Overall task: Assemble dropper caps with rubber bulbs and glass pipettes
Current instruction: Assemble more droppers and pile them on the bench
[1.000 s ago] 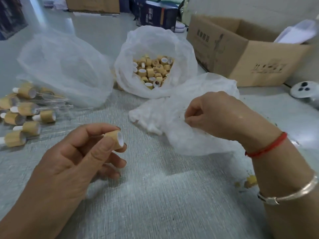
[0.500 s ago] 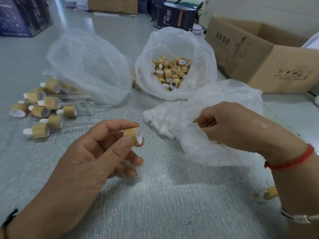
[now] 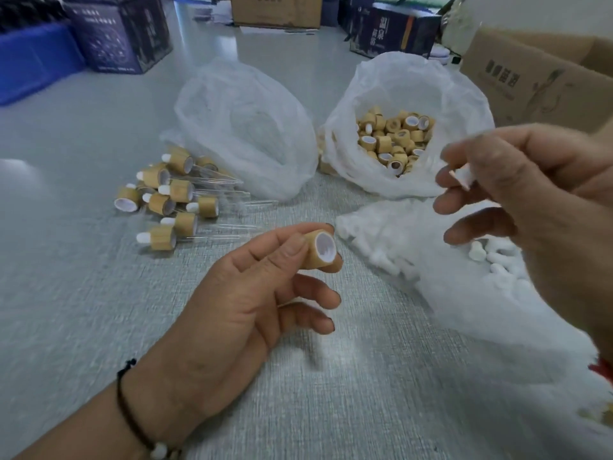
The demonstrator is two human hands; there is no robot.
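My left hand (image 3: 252,293) pinches a bamboo-coloured dropper cap (image 3: 320,250) between thumb and fingers, its white open end facing right. My right hand (image 3: 530,200) is raised at the right, blurred, pinching a small white rubber bulb (image 3: 464,176) at its fingertips. Under it lies an open plastic bag of white rubber bulbs (image 3: 491,257). Behind stands an open bag of loose caps (image 3: 394,137). A pile of assembled droppers with glass pipettes (image 3: 172,197) lies at the left.
A third white plastic bag (image 3: 245,127) sits behind the assembled pile. A brown cardboard box (image 3: 537,84) stands at the back right, dark printed boxes (image 3: 122,31) and a blue bin (image 3: 30,61) at the back left. Grey woven table surface (image 3: 331,393) spreads in front.
My right hand has come up out of the bulb bag with a white bulb pinched in its fingers. The left hand keeps holding the cap, its open end now turned toward me.
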